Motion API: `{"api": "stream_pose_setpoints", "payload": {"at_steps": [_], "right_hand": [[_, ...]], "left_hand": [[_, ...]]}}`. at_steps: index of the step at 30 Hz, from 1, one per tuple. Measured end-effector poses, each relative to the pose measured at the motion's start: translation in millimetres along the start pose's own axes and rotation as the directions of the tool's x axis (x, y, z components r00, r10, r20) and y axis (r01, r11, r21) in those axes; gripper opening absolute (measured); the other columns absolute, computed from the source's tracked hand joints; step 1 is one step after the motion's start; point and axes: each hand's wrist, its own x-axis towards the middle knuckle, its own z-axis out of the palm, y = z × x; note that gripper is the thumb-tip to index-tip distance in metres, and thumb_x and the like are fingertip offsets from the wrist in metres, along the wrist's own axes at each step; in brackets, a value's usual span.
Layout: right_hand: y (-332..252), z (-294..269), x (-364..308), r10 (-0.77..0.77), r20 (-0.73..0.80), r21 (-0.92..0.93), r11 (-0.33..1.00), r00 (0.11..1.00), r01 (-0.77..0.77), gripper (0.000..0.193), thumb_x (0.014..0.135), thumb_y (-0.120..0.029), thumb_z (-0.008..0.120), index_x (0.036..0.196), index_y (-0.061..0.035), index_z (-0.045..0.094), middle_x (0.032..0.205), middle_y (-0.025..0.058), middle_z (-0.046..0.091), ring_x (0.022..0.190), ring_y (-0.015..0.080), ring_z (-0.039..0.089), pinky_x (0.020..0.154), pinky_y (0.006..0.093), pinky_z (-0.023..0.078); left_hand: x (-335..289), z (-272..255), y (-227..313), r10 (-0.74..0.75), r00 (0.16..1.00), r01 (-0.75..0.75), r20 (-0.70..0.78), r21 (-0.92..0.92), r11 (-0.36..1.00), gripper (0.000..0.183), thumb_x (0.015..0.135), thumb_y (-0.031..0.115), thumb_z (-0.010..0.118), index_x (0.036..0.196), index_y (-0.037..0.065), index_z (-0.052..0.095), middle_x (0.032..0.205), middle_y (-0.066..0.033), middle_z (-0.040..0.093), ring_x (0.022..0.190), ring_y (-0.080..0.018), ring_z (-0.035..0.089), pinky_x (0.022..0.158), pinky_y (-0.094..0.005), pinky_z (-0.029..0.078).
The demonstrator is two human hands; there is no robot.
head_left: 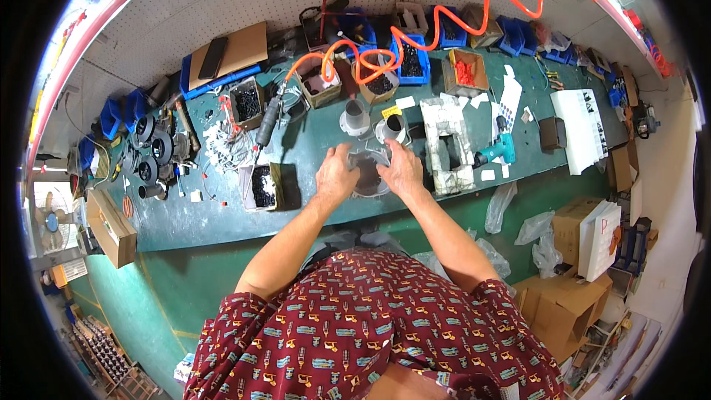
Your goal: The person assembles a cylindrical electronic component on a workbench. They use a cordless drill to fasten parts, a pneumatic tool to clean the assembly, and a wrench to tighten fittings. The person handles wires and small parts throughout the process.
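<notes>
Both hands are over the front part of the green bench (185, 228), working on one round grey part (369, 184) that sits right in front of the person. Left hand (337, 172) is on its left side and the right hand (403, 171) on its right, each about half curled, thumb over the inside and fingers by the rim, so it looks like they've got hold of it from both sides. Can't tell how hard they're squeezing though. Just beyond it are two more grey pieces with upright tubes, a left one (355, 119) and a right one (392, 130), with a yellow label (391, 112) by the right one. Off to the left, a black power screwdriver (268, 124) hangs tip down near an open box (278, 180) of small dark bits, and a bright orange coiled hose (437, 16) loops over the back of the bench. To the right of the hands there's a whitish block (442, 112) with a hole through its middle, then a teal drill (499, 147) lying on its side. Further back, a small carton (466, 91) holds red bits, and a dark phone (213, 58) rests on some cardboard (248, 48).
</notes>
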Motion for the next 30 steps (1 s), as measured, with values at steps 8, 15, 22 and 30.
{"api": "stream_pose_setpoints", "payload": {"at_steps": [8,15,22,30], "right_hand": [[36.3,-15.1,21.5,0.24,-0.176,0.608,0.789,0.955,-0.086,0.058,0.083,-0.023,0.084,0.129,0.0054,0.063,0.119,0.0195,0.072,0.101,0.0245,0.07,0.088,0.0354,0.057],[56.7,-1.5,82.2,0.11,-0.021,0.046,0.993,0.994,-0.109,0.083,0.069,-0.028,0.092,0.141,-0.0091,0.055,0.138,0.0247,0.055,0.124,0.0421,0.058,0.106,0.0486,0.05],[98.4,-8.7,90.9,0.024,-0.206,0.295,0.955,0.978,0.039,0.063,0.07,-0.026,0.09,0.119,0.0041,0.064,0.111,0.022,0.068,0.106,0.0366,0.067,0.096,0.0435,0.053],[78.0,-98.7,22.5,-0.368,-0.523,0.363,0.72,0.769,0.592,0.064,0.072,-0.008,0.088,0.126,-0.0023,0.054,0.12,0.0181,0.057,0.109,0.0335,0.06,0.097,0.0422,0.05]], "left_hand": [[-5.8,-20.7,-15.9,0.005,0.996,-0.032,-0.089,-0.31,0.95,0.067,0.086,0.032,0.078,0.141,0.003,0.055,0.125,-0.0202,0.066,0.1,-0.0306,0.067,0.088,-0.0422,0.055],[-38.8,-32.0,-52.2,-0.038,0.969,-0.1,-0.243,-0.531,0.841,0.036,0.093,0.007,0.072,0.126,-0.004,0.064,0.103,-0.0089,0.07,0.079,-0.0105,0.062,0.07,-0.0274,0.054],[-60.3,-50.8,28.6,-0.212,0.976,0.11,-0.053,-0.72,0.686,0.029,0.097,0.013,0.069,0.119,-0.005,0.068,0.095,-0.0038,0.07,0.076,-0.0064,0.06,0.068,-0.0246,0.053],[3.6,16.4,136.6,-0.141,0.892,0.451,0.43,-0.872,0.19,0.057,0.095,0.051,0.073,0.127,0.006,0.062,0.12,-0.0102,0.069,0.109,-0.0256,0.065,0.095,-0.0449,0.054]]}}
